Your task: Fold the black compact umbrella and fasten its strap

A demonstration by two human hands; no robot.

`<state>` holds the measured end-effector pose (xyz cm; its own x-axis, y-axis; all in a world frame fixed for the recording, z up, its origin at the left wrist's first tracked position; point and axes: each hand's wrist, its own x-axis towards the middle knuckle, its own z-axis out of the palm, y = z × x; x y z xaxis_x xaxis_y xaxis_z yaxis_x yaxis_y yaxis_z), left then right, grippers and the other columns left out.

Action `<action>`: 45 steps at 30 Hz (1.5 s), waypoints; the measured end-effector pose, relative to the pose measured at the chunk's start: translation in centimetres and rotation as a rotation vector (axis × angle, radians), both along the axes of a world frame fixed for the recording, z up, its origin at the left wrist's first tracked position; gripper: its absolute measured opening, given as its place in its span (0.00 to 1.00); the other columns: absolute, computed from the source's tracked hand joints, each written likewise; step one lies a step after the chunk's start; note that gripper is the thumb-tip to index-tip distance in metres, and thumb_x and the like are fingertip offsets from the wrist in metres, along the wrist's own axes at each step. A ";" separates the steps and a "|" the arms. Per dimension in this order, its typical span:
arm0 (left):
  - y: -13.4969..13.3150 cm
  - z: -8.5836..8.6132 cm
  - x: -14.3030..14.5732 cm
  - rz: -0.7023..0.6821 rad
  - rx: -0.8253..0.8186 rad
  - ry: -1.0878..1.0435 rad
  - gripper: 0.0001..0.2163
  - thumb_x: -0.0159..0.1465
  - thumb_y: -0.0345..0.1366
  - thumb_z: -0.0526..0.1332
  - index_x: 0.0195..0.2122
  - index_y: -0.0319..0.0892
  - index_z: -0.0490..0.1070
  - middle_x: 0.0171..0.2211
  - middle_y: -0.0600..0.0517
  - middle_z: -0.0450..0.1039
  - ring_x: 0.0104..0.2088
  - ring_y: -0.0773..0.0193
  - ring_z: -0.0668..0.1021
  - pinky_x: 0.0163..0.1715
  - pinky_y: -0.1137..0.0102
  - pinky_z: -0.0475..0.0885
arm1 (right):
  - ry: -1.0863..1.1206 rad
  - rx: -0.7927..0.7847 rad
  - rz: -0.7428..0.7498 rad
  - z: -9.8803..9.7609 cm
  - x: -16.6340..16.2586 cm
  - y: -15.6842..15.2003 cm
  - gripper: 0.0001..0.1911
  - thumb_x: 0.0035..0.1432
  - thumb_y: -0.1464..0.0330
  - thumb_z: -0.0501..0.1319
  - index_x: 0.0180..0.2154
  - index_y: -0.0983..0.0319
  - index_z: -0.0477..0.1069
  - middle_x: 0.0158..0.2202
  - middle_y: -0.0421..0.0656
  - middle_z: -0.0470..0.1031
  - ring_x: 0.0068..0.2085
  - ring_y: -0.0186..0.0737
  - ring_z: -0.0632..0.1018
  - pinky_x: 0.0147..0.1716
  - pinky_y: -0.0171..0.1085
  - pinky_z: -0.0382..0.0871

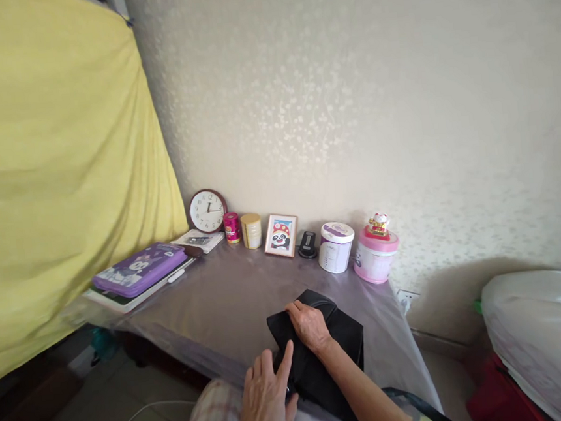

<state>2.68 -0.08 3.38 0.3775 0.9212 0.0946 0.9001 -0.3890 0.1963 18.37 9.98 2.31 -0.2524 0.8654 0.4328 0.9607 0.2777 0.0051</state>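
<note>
A black bag (pixel 341 343) lies on the near part of a table covered with a clear plastic sheet (pixel 220 307). My right hand (pixel 309 326) rests on top of the bag, its fingers curled over the bag's upper left edge. My left hand (pixel 267 395) sits at the bag's lower left side. Its fingers are stretched out, and the index finger points up onto the black fabric.
Along the wall stand a round clock (pixel 207 210), a red tin (pixel 231 228), a yellow tin (pixel 251 231), a framed panda picture (pixel 281 235), a small black device (pixel 307 244), a white canister (pixel 335 247) and a pink tub (pixel 375 254). A purple case (pixel 138 269) lies left. Yellow cloth (pixel 50 158) hangs left. A white bag (pixel 547 338) sits right.
</note>
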 end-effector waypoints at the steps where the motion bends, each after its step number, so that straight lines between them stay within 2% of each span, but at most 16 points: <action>1: 0.1 -0.1 0.1 -0.018 0.020 -0.009 0.35 0.57 0.31 0.56 0.65 0.55 0.45 0.52 0.44 0.64 0.50 0.51 0.69 0.50 0.56 0.61 | 0.001 0.000 0.000 0.0 0.0 0.0 0.10 0.65 0.72 0.50 0.36 0.60 0.69 0.32 0.40 0.74 0.30 0.33 0.76 0.25 0.29 0.59; 4: 0.2 -1.0 0.5 -0.011 -0.005 0.006 0.38 0.56 0.28 0.57 0.64 0.59 0.43 0.56 0.44 0.61 0.52 0.51 0.69 0.50 0.56 0.63 | 0.005 -0.004 -0.001 0.2 -0.1 -0.2 0.11 0.65 0.73 0.49 0.36 0.60 0.69 0.32 0.40 0.74 0.31 0.33 0.76 0.25 0.30 0.60; 7: 0.2 -1.7 1.0 0.024 -0.150 0.030 0.36 0.59 0.26 0.53 0.65 0.58 0.38 0.56 0.41 0.61 0.46 0.55 0.75 0.42 0.63 0.69 | 0.013 -0.009 0.002 0.3 -0.1 -0.2 0.12 0.65 0.73 0.49 0.36 0.59 0.70 0.32 0.40 0.74 0.31 0.33 0.76 0.26 0.30 0.61; 10: 0.1 -1.9 1.2 -0.003 -0.245 0.055 0.33 0.63 0.27 0.50 0.66 0.53 0.35 0.48 0.42 0.69 0.39 0.59 0.78 0.36 0.69 0.70 | 0.024 -0.020 0.010 0.5 0.0 -0.3 0.11 0.66 0.73 0.49 0.37 0.60 0.70 0.32 0.41 0.74 0.32 0.34 0.76 0.27 0.30 0.63; 13: 0.1 -2.1 1.4 -0.010 -0.237 0.085 0.32 0.64 0.27 0.51 0.66 0.50 0.37 0.42 0.46 0.72 0.39 0.59 0.78 0.35 0.71 0.69 | 0.030 -0.037 0.028 0.8 0.2 -0.6 0.10 0.65 0.72 0.50 0.38 0.60 0.70 0.32 0.41 0.75 0.32 0.35 0.77 0.29 0.30 0.65; 18: 0.2 -2.4 1.7 0.016 -0.196 0.107 0.30 0.64 0.26 0.51 0.66 0.47 0.42 0.44 0.44 0.73 0.38 0.59 0.79 0.33 0.72 0.70 | 0.129 -0.042 0.215 1.0 1.1 -2.9 0.11 0.67 0.69 0.49 0.44 0.60 0.69 0.38 0.43 0.77 0.39 0.36 0.77 0.42 0.34 0.68; 21: 0.2 -2.5 1.8 0.018 -0.196 0.112 0.30 0.63 0.26 0.52 0.65 0.47 0.43 0.44 0.43 0.73 0.38 0.58 0.79 0.33 0.71 0.72 | 0.162 -0.041 0.311 0.5 2.2 -3.9 0.13 0.67 0.66 0.49 0.42 0.59 0.72 0.42 0.43 0.77 0.47 0.38 0.75 0.53 0.41 0.62; 24: 0.2 -2.9 1.9 0.027 -0.178 0.107 0.31 0.63 0.26 0.54 0.65 0.47 0.43 0.43 0.44 0.73 0.37 0.58 0.80 0.33 0.72 0.72 | 0.165 -0.031 0.286 -0.2 3.9 -3.2 0.14 0.67 0.65 0.50 0.44 0.59 0.73 0.46 0.43 0.76 0.54 0.39 0.71 0.58 0.47 0.55; 27: 0.4 -3.6 1.9 0.032 -0.146 0.103 0.31 0.62 0.27 0.55 0.65 0.44 0.44 0.41 0.43 0.74 0.36 0.58 0.80 0.32 0.72 0.72 | 0.151 -0.037 0.196 -0.3 5.8 -1.1 0.15 0.67 0.65 0.49 0.45 0.60 0.73 0.48 0.45 0.76 0.54 0.41 0.71 0.58 0.47 0.56; 32: 0.6 -4.3 2.0 0.053 -0.112 0.098 0.31 0.61 0.27 0.56 0.65 0.45 0.47 0.39 0.44 0.74 0.34 0.59 0.80 0.30 0.72 0.72 | 0.107 -0.073 0.020 0.4 8.3 1.9 0.14 0.67 0.67 0.49 0.43 0.58 0.74 0.44 0.42 0.78 0.47 0.38 0.76 0.48 0.38 0.66; 36: 0.5 -4.1 2.0 0.065 -0.126 0.104 0.31 0.61 0.27 0.56 0.65 0.45 0.48 0.40 0.45 0.74 0.35 0.59 0.80 0.30 0.73 0.71 | 0.124 0.008 -0.102 1.5 7.8 1.6 0.15 0.67 0.67 0.49 0.43 0.61 0.73 0.46 0.50 0.76 0.49 0.45 0.74 0.50 0.47 0.64; 37: 0.5 -4.0 2.0 0.065 -0.136 0.106 0.31 0.61 0.27 0.56 0.65 0.44 0.48 0.40 0.44 0.74 0.35 0.59 0.80 0.30 0.73 0.72 | 0.131 0.031 -0.063 1.7 7.1 1.1 0.15 0.67 0.66 0.49 0.44 0.61 0.73 0.47 0.51 0.75 0.51 0.46 0.73 0.51 0.47 0.63; 39: 0.4 -3.8 2.0 0.058 -0.145 0.104 0.30 0.62 0.27 0.56 0.65 0.43 0.48 0.41 0.43 0.74 0.36 0.58 0.80 0.31 0.72 0.72 | 0.132 0.017 0.145 1.8 5.5 0.1 0.14 0.67 0.66 0.49 0.44 0.61 0.73 0.45 0.48 0.76 0.52 0.42 0.72 0.53 0.43 0.62; 41: 0.4 -3.6 1.9 0.059 -0.158 0.100 0.30 0.63 0.27 0.55 0.65 0.41 0.47 0.42 0.43 0.74 0.36 0.58 0.80 0.32 0.71 0.73 | 0.098 -0.071 0.366 1.6 3.9 -0.6 0.15 0.68 0.65 0.48 0.41 0.60 0.74 0.40 0.44 0.78 0.50 0.37 0.74 0.53 0.39 0.62; 42: 0.3 -3.6 1.9 0.063 -0.163 0.098 0.29 0.63 0.27 0.55 0.65 0.41 0.47 0.43 0.42 0.74 0.36 0.58 0.80 0.32 0.71 0.73 | 0.069 -0.120 0.406 1.5 3.4 -0.7 0.16 0.68 0.65 0.48 0.38 0.60 0.74 0.38 0.43 0.79 0.49 0.36 0.74 0.53 0.39 0.61; 45: 0.2 -3.4 1.9 0.071 -0.171 0.099 0.29 0.63 0.27 0.54 0.65 0.38 0.46 0.43 0.42 0.74 0.37 0.57 0.80 0.33 0.70 0.73 | 0.013 -0.158 0.223 1.1 3.1 0.4 0.16 0.66 0.64 0.52 0.32 0.61 0.75 0.34 0.43 0.79 0.44 0.39 0.77 0.52 0.41 0.62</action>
